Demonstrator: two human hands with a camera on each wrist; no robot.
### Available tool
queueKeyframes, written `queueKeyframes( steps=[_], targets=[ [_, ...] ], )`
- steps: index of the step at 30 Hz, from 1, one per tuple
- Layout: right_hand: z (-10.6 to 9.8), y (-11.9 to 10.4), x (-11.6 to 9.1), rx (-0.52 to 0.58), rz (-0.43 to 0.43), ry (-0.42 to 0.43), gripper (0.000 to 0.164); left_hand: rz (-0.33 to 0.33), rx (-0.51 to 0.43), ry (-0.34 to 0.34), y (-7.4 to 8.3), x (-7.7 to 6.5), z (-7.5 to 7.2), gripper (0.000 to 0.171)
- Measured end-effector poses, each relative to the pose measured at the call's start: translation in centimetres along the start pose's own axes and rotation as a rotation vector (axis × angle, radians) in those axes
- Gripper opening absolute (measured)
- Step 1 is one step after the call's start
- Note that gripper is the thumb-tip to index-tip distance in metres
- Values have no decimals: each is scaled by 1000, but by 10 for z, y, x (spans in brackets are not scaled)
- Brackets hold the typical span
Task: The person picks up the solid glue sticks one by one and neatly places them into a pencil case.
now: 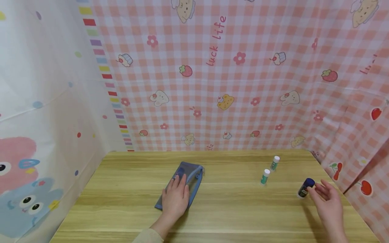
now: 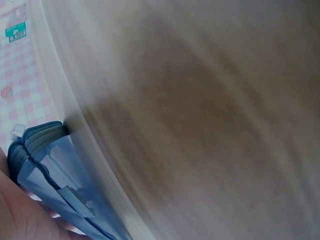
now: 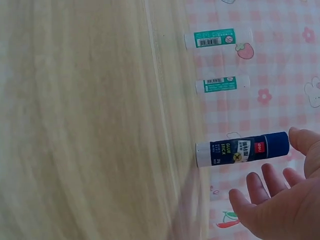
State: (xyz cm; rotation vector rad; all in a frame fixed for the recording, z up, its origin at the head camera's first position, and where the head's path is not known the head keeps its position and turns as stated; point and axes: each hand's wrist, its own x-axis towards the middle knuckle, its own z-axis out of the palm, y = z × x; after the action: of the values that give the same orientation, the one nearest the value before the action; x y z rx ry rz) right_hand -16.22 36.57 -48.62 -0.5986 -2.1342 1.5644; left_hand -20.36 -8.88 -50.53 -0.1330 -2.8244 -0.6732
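Note:
My left hand (image 1: 175, 197) rests on a blue-grey mesh zip pouch (image 1: 196, 189), fingers lying straight across its top. A dark blue shape shows through the mesh by the fingertips. The pouch (image 2: 55, 170) also appears in the left wrist view, with its zip edge towards the camera. On the right, a glue stick (image 1: 304, 189) with a navy cap stands upright on the table. Close beside it is my right hand (image 1: 329, 202), thumb and fingers spread apart. In the right wrist view the thumb is close to the cap of the glue stick (image 3: 240, 151); the fingers do not wrap it.
Two smaller white-capped glue sticks with green labels, a nearer one (image 1: 265, 177) and a farther one (image 1: 275, 163), stand left of the navy-capped one. The wooden table (image 1: 231, 209) ends at a pink checked cloth (image 1: 206, 118) behind and on the right.

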Motion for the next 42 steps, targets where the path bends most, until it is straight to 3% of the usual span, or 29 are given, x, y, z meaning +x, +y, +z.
queueKeyframes(
  steps=[5, 10, 15, 28, 42],
  targets=[
    [3, 3, 4, 4, 22, -53, 68, -5, -3, -1, 0, 0, 0, 45],
    [6, 8, 5, 64, 25, -63, 41, -7, -1, -5, 0, 0, -1, 45],
    [10, 9, 6, 82, 55, -51, 36, -5, 3, -5, 1, 0, -1, 44],
    [13, 6, 9, 2, 155, -54, 48, -4, -7, 2, 0, -1, -2, 44],
    [16, 11, 7, -98, 88, -51, 47, -6, -12, 0, 0, -1, -2, 44]
  ],
)
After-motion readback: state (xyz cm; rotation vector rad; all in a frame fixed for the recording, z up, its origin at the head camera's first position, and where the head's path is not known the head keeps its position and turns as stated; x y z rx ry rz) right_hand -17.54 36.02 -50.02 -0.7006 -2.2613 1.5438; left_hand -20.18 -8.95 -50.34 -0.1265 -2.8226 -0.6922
